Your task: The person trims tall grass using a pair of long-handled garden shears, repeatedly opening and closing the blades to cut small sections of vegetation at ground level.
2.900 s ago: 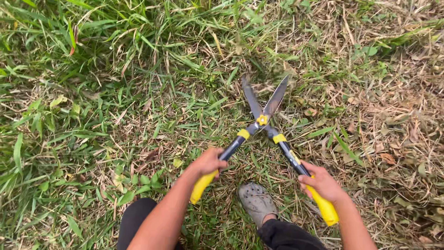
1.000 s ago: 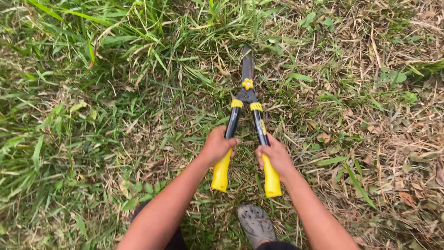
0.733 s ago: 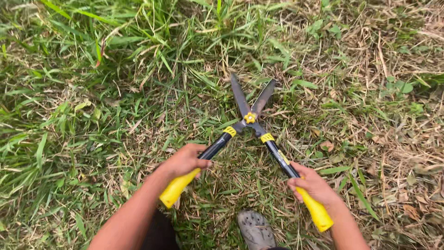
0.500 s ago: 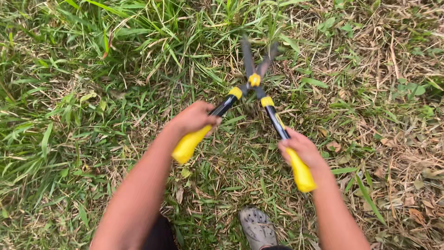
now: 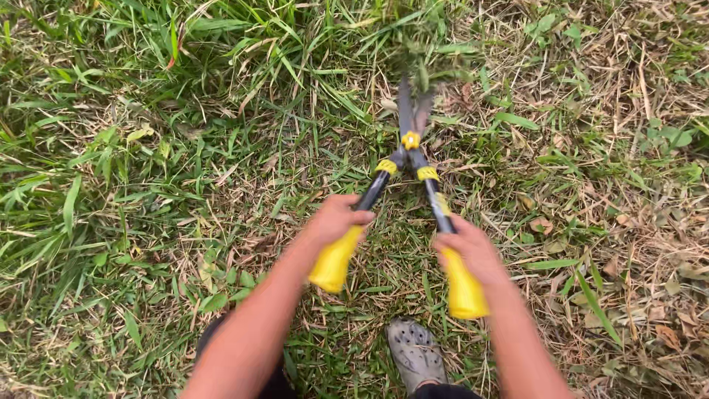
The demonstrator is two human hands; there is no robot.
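Note:
I hold a pair of garden shears with dark blades, black shafts and yellow grips, pointed away from me at the grass. My left hand grips the left yellow handle. My right hand grips the right yellow handle. The blades are nearly closed, their tips in a tuft of green grass at the top, blurred by motion.
Long green grass covers the left and top. Dry cut straw and dead leaves lie on the right. My grey perforated shoe stands on the ground just below the handles, with dark trousers beside it.
The handles have come together from a wide spread, closing the blades on the grass tuft. The shears moved slightly nearer to me and to the right.

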